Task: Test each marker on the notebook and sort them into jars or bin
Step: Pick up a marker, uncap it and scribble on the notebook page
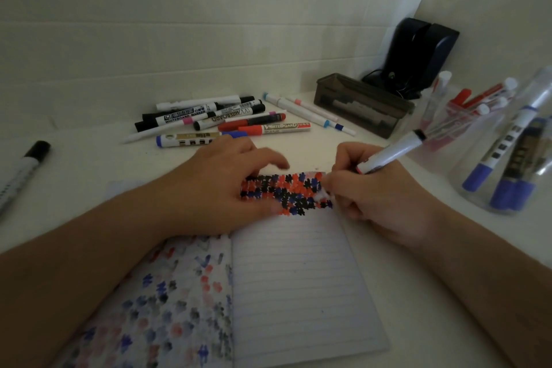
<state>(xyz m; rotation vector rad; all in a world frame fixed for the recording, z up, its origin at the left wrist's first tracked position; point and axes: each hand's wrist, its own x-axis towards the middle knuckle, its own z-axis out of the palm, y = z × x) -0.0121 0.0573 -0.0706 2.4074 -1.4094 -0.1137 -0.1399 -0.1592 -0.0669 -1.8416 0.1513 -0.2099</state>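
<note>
At far left, a lone black-capped marker (22, 172) lies on the white surface (89, 164), well apart from the rest. Further right, near the back wall, a loose pile of markers (221, 119) lies mixed: black, red, blue and pink caps, several bodies printed "WHITEBOARD". Beside the pile, three slim white pens (310, 112) lie slanted, touching a dark translucent box (363, 104). Behind that box, two dark speakers (424, 51) stand in the corner.

The notebook (298, 278) lies open at centre front. Its left page is covered in faded red, blue and black marks; its right page is lined, with dense rows of red, black and blue marks across the top.

The left hand (221, 188) rests flat on the notebook, fingers relaxed and spread over the top marks, partly hiding them. The right hand (379, 197) has a closed grip around a white marker (391, 154), tip down at the right end of the marked rows; the tip itself is hidden by the fingers.

At far right, a clear jar (454, 125) contains red-capped markers; a second clear jar (507, 176) nearer the front contains blue-capped ones.
</note>
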